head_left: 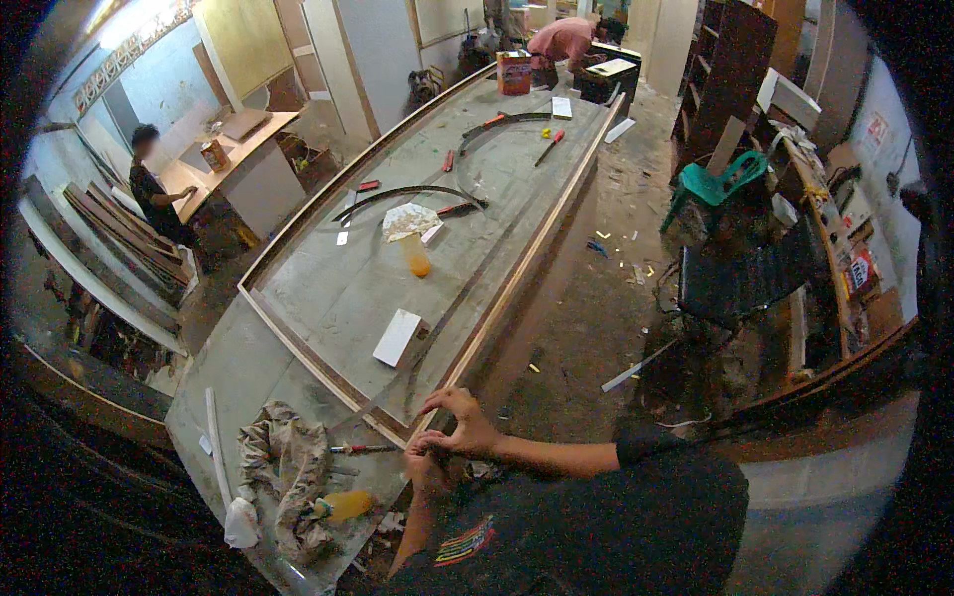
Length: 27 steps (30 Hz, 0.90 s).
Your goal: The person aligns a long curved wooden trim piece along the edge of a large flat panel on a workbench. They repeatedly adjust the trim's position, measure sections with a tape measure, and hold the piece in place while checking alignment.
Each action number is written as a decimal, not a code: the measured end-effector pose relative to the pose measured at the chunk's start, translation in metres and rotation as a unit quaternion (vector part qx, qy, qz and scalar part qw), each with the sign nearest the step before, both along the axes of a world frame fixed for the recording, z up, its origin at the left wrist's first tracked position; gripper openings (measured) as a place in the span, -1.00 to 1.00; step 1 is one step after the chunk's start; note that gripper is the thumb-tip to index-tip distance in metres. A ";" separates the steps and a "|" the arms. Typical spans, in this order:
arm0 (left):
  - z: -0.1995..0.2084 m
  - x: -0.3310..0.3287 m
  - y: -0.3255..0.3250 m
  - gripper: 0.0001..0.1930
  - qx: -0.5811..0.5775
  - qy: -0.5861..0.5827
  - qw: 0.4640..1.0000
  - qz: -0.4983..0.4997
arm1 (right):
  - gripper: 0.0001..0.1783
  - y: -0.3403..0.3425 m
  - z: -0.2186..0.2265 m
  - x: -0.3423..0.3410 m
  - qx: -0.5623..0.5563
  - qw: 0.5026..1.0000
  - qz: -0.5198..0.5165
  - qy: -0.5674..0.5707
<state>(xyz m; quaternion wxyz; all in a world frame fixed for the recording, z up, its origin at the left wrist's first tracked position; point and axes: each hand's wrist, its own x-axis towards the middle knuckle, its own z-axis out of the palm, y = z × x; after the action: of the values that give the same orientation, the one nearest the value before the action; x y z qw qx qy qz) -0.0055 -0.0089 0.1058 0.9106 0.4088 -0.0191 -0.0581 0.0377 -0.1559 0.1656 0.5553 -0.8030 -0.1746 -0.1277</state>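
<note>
My right hand point(463, 423) reaches in from the right, fingers curled and thumb bent toward the left hand. My left hand point(427, 465) is closed just below it, fingertips drawn together. Whatever sits between the fingers is too small or hidden to make out. Both hands are over the near corner of a long wooden frame point(479, 350), which lies on a large grey panel point(328, 298). A thin dark strip point(405, 379) curves over the panel beside them. Left of my hands lies a red-and-black pen-like tool point(360, 449).
Nearby are a crumpled cloth point(288, 477), an orange-filled bottle point(346, 506) and a white box point(399, 336). Curved dark strips point(412, 191) and a screwdriver point(550, 147) lie farther off. Two people work beyond, one in pink point(564, 42). A green chair point(714, 181) stands right.
</note>
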 end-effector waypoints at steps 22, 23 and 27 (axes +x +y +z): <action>-0.017 -0.128 0.019 -0.58 0.233 0.073 0.969 -0.021 | -0.11 -0.009 -0.082 -0.056 -0.217 0.941 0.255 -0.042; -0.020 -0.133 0.022 -0.56 0.249 0.091 0.964 -0.020 | -0.14 -0.001 -0.083 -0.058 -0.220 0.933 0.282 -0.028; -0.033 -0.139 0.021 -0.46 0.228 0.065 0.971 -0.031 | -0.17 0.013 -0.087 -0.054 -0.253 0.908 0.334 0.002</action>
<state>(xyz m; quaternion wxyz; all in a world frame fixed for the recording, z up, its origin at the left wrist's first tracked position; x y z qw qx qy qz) -0.1442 0.0125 0.0733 0.7904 0.6001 0.0412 -0.1161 -0.0159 -0.1429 0.0790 0.3443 -0.8115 -0.4578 0.1153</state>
